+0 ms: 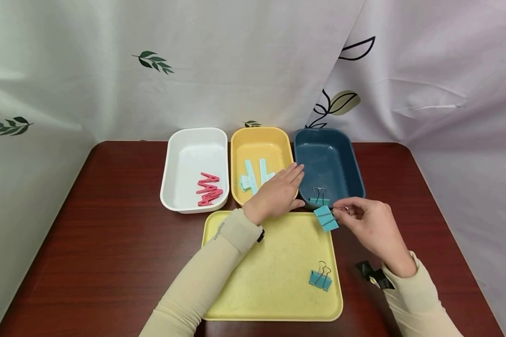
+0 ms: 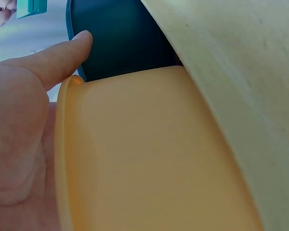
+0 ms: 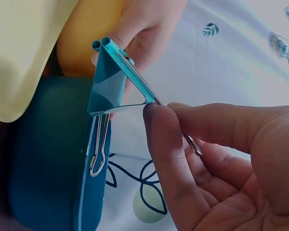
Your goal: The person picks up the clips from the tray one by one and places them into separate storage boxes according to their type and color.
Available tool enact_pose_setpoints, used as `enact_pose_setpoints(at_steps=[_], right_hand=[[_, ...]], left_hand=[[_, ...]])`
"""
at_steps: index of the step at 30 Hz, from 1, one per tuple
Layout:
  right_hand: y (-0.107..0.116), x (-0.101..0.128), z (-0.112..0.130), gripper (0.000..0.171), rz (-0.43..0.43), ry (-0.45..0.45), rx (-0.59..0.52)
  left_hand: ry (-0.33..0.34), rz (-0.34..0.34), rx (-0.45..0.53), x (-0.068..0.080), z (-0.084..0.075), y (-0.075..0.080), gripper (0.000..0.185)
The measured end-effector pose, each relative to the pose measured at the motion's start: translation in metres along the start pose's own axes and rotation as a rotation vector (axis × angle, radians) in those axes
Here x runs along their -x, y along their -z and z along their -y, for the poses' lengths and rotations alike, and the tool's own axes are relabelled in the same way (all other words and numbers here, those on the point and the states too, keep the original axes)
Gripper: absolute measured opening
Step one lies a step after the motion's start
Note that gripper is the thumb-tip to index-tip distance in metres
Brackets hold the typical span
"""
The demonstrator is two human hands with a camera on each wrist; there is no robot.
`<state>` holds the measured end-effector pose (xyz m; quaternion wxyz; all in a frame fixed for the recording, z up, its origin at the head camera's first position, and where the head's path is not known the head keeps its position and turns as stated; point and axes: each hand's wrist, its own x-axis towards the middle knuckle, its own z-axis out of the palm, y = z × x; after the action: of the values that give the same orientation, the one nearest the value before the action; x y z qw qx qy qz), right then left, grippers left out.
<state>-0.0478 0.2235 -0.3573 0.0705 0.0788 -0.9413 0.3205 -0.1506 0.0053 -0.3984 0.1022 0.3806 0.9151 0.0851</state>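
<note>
Over the near rim of the blue bin point(image 1: 354, 159), the right hand point(image 1: 373, 227) pinches a teal binder clip point(image 1: 326, 218) by its wire handle, thumb & forefinger closed on the wire; the clip body hangs out to the left, above the gap btw the bin and the yellow tray point(image 1: 253, 290). Right wrist view shows the same clip point(image 3: 113, 77) close up, one wire loop dangling free, the other caught btw the fingertips point(image 3: 159, 125).

Left hand point(image 1: 276, 194) lies flat w/ fingers straight, grasping nothing, resting on the near right corner of the yellow bin point(image 1: 240, 154); thumb reaches toward the blue bin's edge. Left wrist view: thumb point(image 2: 62, 55) lies along the yellow bin's rim point(image 2: 62, 144), blue bin point(image 2: 120, 43) just behind.

A 2nd binder clip point(image 1: 318, 195) sits inside the blue bin at its near wall. A 3rd point(image 1: 320, 277) lies on the tray, near its right edge, well apart from both hands.

Yellow bin holds light-teal pegs point(image 1: 255, 175). White bin point(image 1: 194, 140), leftmost, holds pink pegs point(image 1: 208, 189). All 3 bins stand side by side behind the tray on the dark wood worktop point(image 1: 109, 234). A leaf-print curtain point(image 1: 236, 61) hangs behind.
</note>
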Motion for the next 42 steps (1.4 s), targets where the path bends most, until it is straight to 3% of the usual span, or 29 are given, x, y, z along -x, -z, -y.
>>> enact_pose_setpoints(at_steps=[20,42], right_hand=[[0.012,-0.035,-0.003,0.013,-0.016,0.021,-0.017],[0.017,-0.072,-0.012,0.018,-0.01,-0.054,-0.052]], left_hand=[[-0.002,-0.009,0.019,0.0,0.0,0.001,0.075],[0.006,-0.001,0.014,-0.001,-0.001,0.0,0.076]])
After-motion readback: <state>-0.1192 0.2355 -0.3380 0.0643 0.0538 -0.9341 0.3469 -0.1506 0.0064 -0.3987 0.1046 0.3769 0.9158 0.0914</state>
